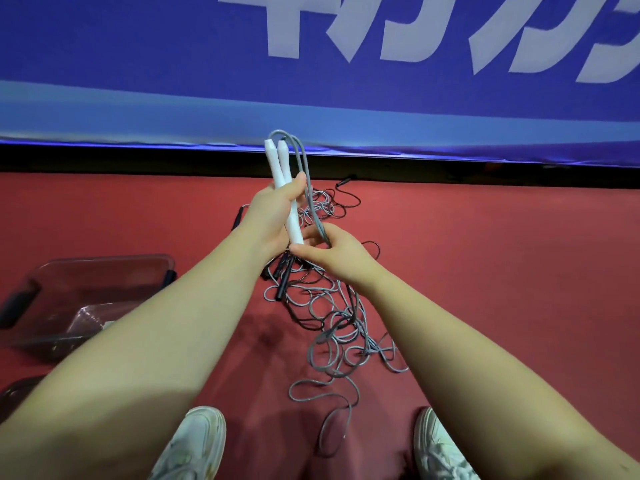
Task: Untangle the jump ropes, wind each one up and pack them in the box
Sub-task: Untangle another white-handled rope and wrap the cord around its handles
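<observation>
Head view: left hand (273, 211) grips both white handles (281, 164) upright, frame centre. Right hand (334, 256) just below, fingers curled round grey cord (300, 157). Rope tangle (332, 323) on red floor (485, 271), lower centre. Clear box (104, 260) at left edge.

White handles (282, 188): smooth matt plastic. Grey cords (332, 327): plastic-coated, slight sheen. Black handles (280, 280): matt, plastic-looking. Box (86, 271): clear glossy plastic. Floor (485, 254): red, matt, finely grained. Banner (138, 64): blue, smooth sheet, faint sheen. Shoes (194, 441): white, scuffed.
</observation>
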The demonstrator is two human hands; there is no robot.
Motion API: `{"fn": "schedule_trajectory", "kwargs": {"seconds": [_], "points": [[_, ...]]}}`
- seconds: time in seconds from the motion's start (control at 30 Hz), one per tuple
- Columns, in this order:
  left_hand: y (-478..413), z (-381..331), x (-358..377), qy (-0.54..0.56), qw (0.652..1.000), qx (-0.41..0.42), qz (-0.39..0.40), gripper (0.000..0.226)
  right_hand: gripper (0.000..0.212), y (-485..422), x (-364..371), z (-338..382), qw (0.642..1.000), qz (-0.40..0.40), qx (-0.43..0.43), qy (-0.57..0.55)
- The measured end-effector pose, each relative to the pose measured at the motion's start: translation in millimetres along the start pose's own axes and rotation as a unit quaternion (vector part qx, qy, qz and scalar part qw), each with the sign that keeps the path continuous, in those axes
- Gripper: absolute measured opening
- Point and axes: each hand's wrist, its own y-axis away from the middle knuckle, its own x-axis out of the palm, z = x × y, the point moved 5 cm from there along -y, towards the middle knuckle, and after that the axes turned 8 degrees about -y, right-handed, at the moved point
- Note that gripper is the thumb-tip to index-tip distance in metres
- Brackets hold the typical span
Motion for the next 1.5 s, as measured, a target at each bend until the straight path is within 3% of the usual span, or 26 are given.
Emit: {"fn": "schedule_trajectory", "kwargs": {"seconds": [0.23,0.3,0.43,0.5,0.57,0.6,0.63,0.67,0.73,0.77,0.8,0.9,0.97,1.03,1.17,1.27,1.37,1.5], "points": [[9.9,-9.3,12.2,-0.029,0.997,0.032,0.062,0.016,0.026,-0.2,-6.9,5.5,1.0,-0.024,0.005,0.014],[11.7,-9.8,16.7,-0.06,0.994,0.038,0.078,0.019,0.019,-1.7,-8.4,5.3,0.999,-0.043,0.011,0.031],[14.7,-12.3,14.8,-0.121,0.985,0.032,0.116,0.02,0.015,-11.3,-21.7,5.6,0.986,-0.101,0.023,0.131],[18.7,-16.1,6.9,-0.133,0.982,0.0,0.136,0.004,0.008,-12.0,-34.3,6.5,0.964,-0.111,0.029,0.238],[17.6,-24.0,-13.1,-0.124,0.986,-0.016,0.109,0.005,0.007,-7.7,-48.5,9.3,0.923,-0.123,0.021,0.364],[15.8,-32.0,-25.0,-0.153,0.985,0.006,0.082,0.019,0.007,-4.8,-53.7,11.9,0.899,-0.127,0.008,0.419],[14.6,-41.0,-35.5,-0.249,0.966,0.045,0.053,0.041,0.007,-2.0,-56.6,14.9,0.876,-0.127,-0.01,0.466],[14.8,-50.5,-40.4,-0.424,0.899,0.101,0.037,0.064,0.01,0.0,-56.8,17.3,0.854,-0.122,-0.03,0.504],[19.2,-53.5,-28.6,-0.759,0.619,0.193,0.065,0.093,0.015,2.7,-50.9,21.9,0.818,-0.1,-0.068,0.562],[21.3,-46.1,-18.9,-0.825,0.514,0.211,0.099,0.099,0.017,3.4,-45.8,24.6,0.805,-0.088,-0.086,0.58],[22.6,-35.0,-10.3,-0.846,0.474,0.2,0.137,0.099,0.018,4.1,-40.0,27.6,0.796,-0.076,-0.102,0.591],[21.1,1.2,8.2,-0.815,0.518,0.158,0.207,0.064,0.02,6.4,-26.5,34.2,0.783,-0.053,-0.132,0.606],[20.9,14.2,7.8,-0.812,0.532,0.16,0.182,0.034,0.018,6.1,-23.0,32.3,0.781,-0.037,-0.135,0.608],[21.8,15.6,5.1,-0.812,0.536,0.181,0.143,0.019,0.015,4.4,-23.7,24.5,0.798,-0.014,-0.129,0.588],[19.7,12.8,-5.9,-0.859,0.46,0.216,0.065,0.026,0.019,-0.7,-44.6,19.4,0.889,-0.018,-0.074,0.451],[17.0,15.7,-26.4,-0.883,0.419,0.212,-0.001,0.03,0.02,-1.7,-62.5,18.6,0.913,-0.011,-0.036,0.406],[12.7,18.3,-37.6,-0.884,0.421,0.205,-0.028,0.028,0.028,-1.0,-59.4,13.6,0.927,0.028,-0.017,0.373],[11.0,16.3,-38.6,-0.879,0.424,0.216,-0.033,0.027,0.039,-0.8,-60.0,7.2,0.952,0.009,-0.01,0.305]]}}
